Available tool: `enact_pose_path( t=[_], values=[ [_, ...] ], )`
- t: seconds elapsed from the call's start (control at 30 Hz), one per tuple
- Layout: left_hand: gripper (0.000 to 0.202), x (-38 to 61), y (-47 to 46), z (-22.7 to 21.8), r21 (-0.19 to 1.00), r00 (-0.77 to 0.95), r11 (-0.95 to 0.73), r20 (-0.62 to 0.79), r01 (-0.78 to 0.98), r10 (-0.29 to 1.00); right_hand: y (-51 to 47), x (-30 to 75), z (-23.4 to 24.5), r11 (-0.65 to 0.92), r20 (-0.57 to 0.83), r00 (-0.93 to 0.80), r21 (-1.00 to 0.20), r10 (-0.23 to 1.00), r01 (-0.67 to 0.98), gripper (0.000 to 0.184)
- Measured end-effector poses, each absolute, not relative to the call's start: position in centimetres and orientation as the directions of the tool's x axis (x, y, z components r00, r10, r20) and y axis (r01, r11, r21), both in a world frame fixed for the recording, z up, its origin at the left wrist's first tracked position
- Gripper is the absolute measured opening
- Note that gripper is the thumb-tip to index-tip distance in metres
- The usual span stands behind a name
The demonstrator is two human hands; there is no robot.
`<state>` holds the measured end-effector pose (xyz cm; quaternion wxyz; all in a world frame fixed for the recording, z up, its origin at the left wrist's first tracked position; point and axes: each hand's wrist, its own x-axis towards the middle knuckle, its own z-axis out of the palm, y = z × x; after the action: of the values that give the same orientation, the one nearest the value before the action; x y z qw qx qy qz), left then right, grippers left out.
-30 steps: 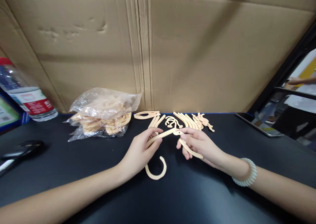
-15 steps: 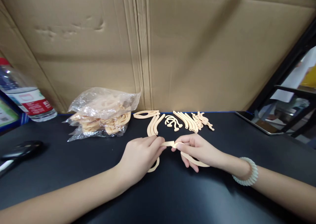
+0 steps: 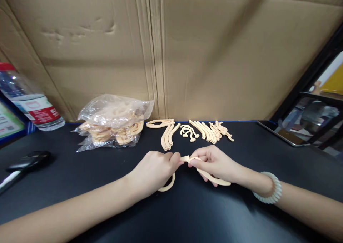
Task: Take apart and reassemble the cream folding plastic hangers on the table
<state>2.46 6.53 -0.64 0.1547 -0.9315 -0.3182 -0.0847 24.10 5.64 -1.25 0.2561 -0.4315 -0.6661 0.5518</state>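
Note:
My left hand [image 3: 158,170] is closed on a flat cream-coloured strip [image 3: 184,158], pinching it between thumb and fingers. Below that hand shows a curved loop [image 3: 168,186] of the same material; whether it joins the strip is hidden. My right hand [image 3: 211,164] is closed on a long curved cream piece [image 3: 214,178], its near end pinched by thumb and forefinger. The ends of the strip and the curved piece meet between my hands, touching or nearly so. Just beyond lie several curved cream strips [image 3: 168,136] and small hook-shaped pieces [image 3: 189,131].
Clear plastic bags [image 3: 112,121] of cream parts sit back left. More curved strips [image 3: 203,130], small figure-like pieces [image 3: 221,129] and an oval frame [image 3: 160,123] line the back. A bottle [image 3: 37,107], a black mouse-like object [image 3: 30,161] and a tablet-like device [image 3: 284,134] stand at the sides.
My left hand has shifted slightly down and right, with less of the strip showing beyond its fingers. My right hand keeps its grip, its fingers curled a little more. The view has shifted slightly.

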Motion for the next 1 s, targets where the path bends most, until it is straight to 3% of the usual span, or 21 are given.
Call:
enact_pose_path(
  t=[0.4,0.6,1.0],
  values=[
    [0.04,2.6,6.2,-0.7,-0.148,0.748,-0.74,0.261,0.656,0.61,4.4,23.4,-2.2,0.286,0.137,-0.4,-0.896,0.906,0.34,0.03],
    [0.034,2.7,6.0,-0.5,-0.126,0.728,-0.719,0.198,0.683,0.657,4.3,23.6,-2.5,0.462,0.299,-0.404,-0.789,0.865,0.405,0.033],
    [0.035,2.7,5.9,-0.6,-0.023,0.716,-0.738,0.262,0.675,0.647,3.7,23.7,-2.8,0.638,0.485,-0.415,-0.57,0.77,0.519,0.031]
  ],
)
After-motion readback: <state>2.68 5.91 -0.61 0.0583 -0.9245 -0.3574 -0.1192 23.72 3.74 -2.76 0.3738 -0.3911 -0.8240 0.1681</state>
